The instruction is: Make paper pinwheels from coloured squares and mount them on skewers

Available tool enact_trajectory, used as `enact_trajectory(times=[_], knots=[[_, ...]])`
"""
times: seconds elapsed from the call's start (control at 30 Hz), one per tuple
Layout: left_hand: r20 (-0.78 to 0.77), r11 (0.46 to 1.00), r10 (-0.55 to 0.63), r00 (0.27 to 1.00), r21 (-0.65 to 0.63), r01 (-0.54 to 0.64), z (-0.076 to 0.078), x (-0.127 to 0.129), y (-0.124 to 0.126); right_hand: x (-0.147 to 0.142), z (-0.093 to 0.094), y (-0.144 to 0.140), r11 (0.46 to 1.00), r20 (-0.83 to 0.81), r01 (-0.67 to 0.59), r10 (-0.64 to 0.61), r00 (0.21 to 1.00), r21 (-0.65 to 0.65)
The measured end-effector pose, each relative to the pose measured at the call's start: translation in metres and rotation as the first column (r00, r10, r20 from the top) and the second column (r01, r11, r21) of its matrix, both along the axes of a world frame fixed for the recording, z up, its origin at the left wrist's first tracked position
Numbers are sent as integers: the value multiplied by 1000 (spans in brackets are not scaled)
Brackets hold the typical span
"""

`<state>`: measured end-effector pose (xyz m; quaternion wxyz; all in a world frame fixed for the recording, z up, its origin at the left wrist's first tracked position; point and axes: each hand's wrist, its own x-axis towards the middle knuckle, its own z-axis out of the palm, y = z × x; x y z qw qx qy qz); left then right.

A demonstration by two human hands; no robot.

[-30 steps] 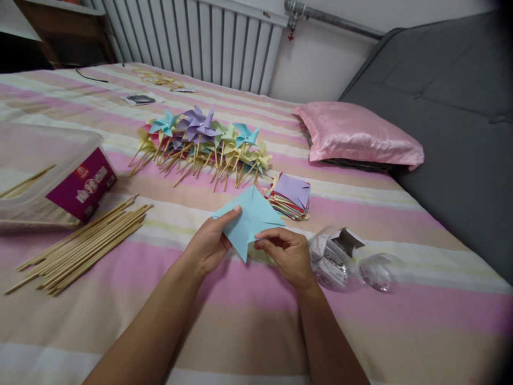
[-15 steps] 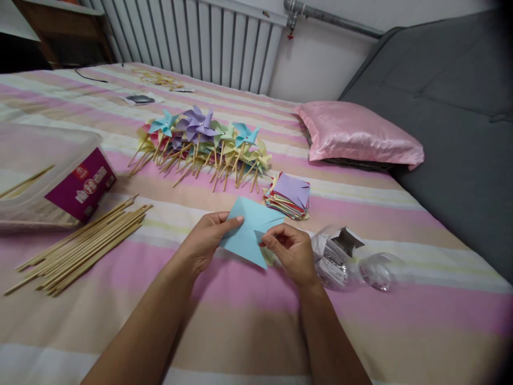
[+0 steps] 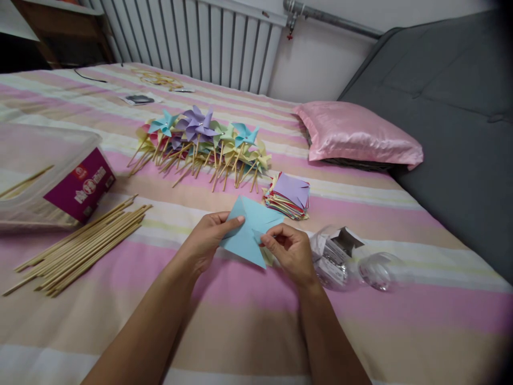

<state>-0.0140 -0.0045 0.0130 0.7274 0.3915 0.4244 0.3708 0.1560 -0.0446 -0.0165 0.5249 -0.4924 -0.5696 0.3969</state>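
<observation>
Pink, tan and cream striped fabric covers the bedspread [image 3: 240, 331], a soft base for everything here, with the pile of pastel paper pinwheels on wooden sticks [image 3: 200, 125] as its landmark, the heads overlapping, perhaps to spare the folded blades. Left of the pile and nearer the person, the translucent plastic tub with a purple label [image 3: 84, 184] holds sticks, seemingly within easy reach. Nearer than the pile, left of its middle, the loose row of straight pale wooden sticks [image 3: 88, 243] lies roughly parallel, presumably so single ones come away easily. Nearer than the pile's right end, the light-blue square sheet of slit paper [image 3: 244, 238] is held up by both hands. The left hand [image 3: 204, 235] clamps its left side, thumb on top, probably to steady it; the right hand [image 3: 292, 251] has thumb and forefinger pinched on a slit flap, apparently for fine control. Just beside the pile's right end sits the squared stack of multicoloured paper pieces [image 3: 292, 188]. Farther right and nearer, the clear plastic container with a small carton [image 3: 334, 270] keeps its tiny contents together, too small to identify.
</observation>
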Motion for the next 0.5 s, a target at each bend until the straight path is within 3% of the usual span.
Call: enact_trajectory(times=[0.13,0.3,0.4,0.5], knots=[[-16,1000,12,1000,11,-12,0,0,0,0,0,0,1000,-88,18,-17,996,19],[-44,998,20,999,60,-18,-3,-1,1,1,-1,2,983,-302,171,-144,942,65],[-75,997,12,997,78,-7,-4,0,0,0,0,3,974,-311,219,-191,931,55],[-103,992,-20,995,121,32,-3,0,-1,-1,-2,5,986,-298,168,-158,941,8]])
